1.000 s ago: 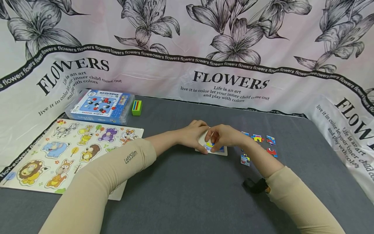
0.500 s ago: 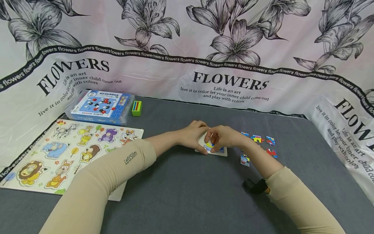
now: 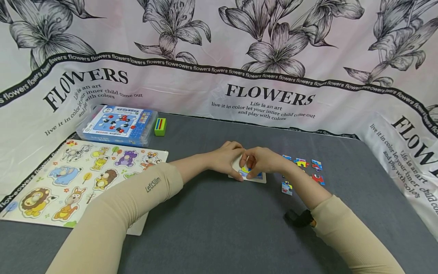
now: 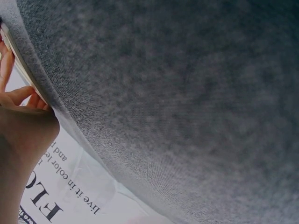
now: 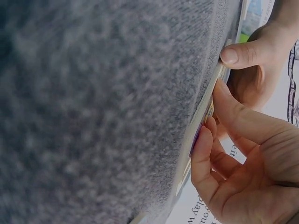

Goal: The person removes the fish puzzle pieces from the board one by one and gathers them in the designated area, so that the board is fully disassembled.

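In the head view, a small pale-rimmed puzzle board (image 3: 261,180) lies flat on the grey table between the two hands. My left hand (image 3: 226,158) grips its left side, the thumb at the near edge and the fingers at the far side. Over the board, my right hand (image 3: 263,160) has curled fingers, with thumb and fingertips on a blue and yellow puzzle piece (image 3: 245,169). The right wrist view shows the right hand (image 5: 247,154) low at the board's edge, beside the left thumb (image 5: 240,55). Fingers hide much of the picture.
Several loose jigsaw pieces (image 3: 301,162) lie right of the board, partly behind the right forearm. A large animal puzzle board (image 3: 87,176) lies at the left. Behind it stand a clear-lidded box (image 3: 118,123) and a small green block (image 3: 160,126). A flower-print cloth (image 3: 191,83) rises behind.
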A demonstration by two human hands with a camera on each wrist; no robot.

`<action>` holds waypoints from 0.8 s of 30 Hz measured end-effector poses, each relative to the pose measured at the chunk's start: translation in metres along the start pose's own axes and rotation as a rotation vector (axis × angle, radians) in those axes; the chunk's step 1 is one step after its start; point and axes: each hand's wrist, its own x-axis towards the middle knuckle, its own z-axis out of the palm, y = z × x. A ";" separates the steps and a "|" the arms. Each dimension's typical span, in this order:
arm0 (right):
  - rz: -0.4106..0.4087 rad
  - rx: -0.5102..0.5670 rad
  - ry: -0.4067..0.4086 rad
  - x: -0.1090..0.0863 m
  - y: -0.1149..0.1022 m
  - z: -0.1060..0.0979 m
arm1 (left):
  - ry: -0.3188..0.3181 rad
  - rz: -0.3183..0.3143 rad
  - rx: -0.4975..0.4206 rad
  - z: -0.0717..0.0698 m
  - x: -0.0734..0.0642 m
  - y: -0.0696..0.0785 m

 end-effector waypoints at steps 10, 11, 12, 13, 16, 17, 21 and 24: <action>-0.002 -0.005 0.008 0.001 0.000 0.000 | 0.003 0.000 -0.004 0.000 0.000 -0.001; -0.004 -0.006 0.009 0.001 -0.001 0.000 | 0.004 0.000 -0.005 -0.001 0.000 -0.001; -0.008 -0.007 0.010 0.002 0.000 0.000 | 0.006 0.000 -0.005 -0.001 -0.001 -0.001; -0.011 -0.008 0.011 0.002 -0.001 0.000 | 0.006 0.000 -0.007 -0.001 -0.001 -0.001; -0.014 -0.011 0.014 0.002 -0.001 0.000 | 0.010 -0.001 -0.006 -0.001 -0.001 -0.001; -0.015 -0.012 0.014 0.002 -0.001 0.000 | 0.012 -0.001 -0.005 -0.001 -0.001 -0.001; -0.018 -0.012 0.008 0.002 0.000 0.000 | 0.010 0.001 -0.004 0.000 -0.001 -0.001; -0.025 -0.012 0.001 0.001 0.000 0.000 | 0.004 0.004 -0.004 0.000 0.000 -0.001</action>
